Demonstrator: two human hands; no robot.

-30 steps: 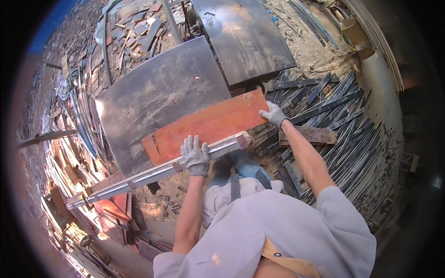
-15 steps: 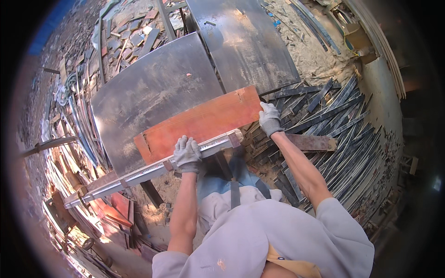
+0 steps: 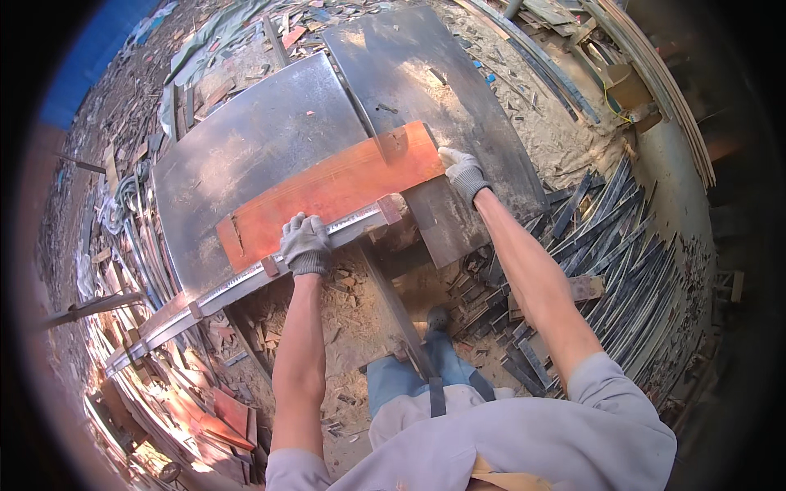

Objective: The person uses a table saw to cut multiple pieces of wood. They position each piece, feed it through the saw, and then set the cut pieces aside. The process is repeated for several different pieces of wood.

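Note:
An orange-red wooden board (image 3: 327, 194) lies slantwise across a steel saw table (image 3: 246, 147), over the slot between its two plates. My left hand (image 3: 305, 243), in a grey glove, is closed over the board's near edge, beside a straight rail (image 3: 237, 284) with a measuring scale. My right hand (image 3: 464, 173), gloved too, grips the board's right end, its thumb side against the edge. Fingers under the board are hidden. The rail runs along the board's near side, with small reddish wooden blocks (image 3: 388, 209) on it.
Long dark offcut strips (image 3: 606, 270) are heaped on the right. Reddish scraps (image 3: 209, 417) pile up at the lower left. A leg post (image 3: 397, 307) stands beneath the table, close to my legs. Sawdust and small chips (image 3: 438, 86) lie on the right plate.
The board has moved forward and left over the plates, both hands going with it. The view has shifted, showing more ground under the table and my foot.

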